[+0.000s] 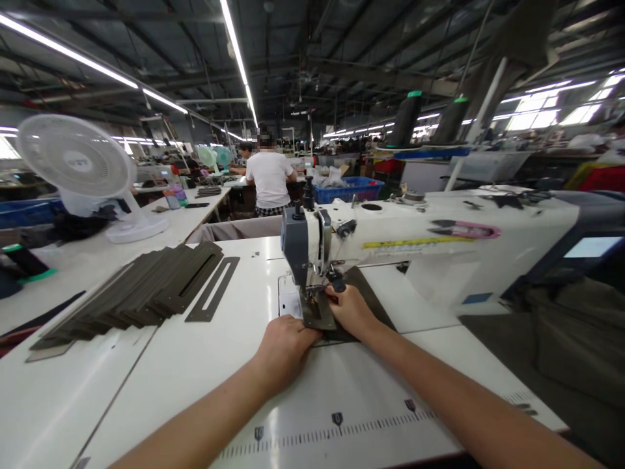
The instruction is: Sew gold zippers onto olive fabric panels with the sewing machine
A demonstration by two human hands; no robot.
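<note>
left hand (288,345), fingers curled, and right hand (352,309), fingertips bent, touch a dark panel (319,317) between them under a sewing machine (390,228), any pinch impossible to tell; stitching seems the current step, the next move calling for keeping the panel flat and aligned.
</note>
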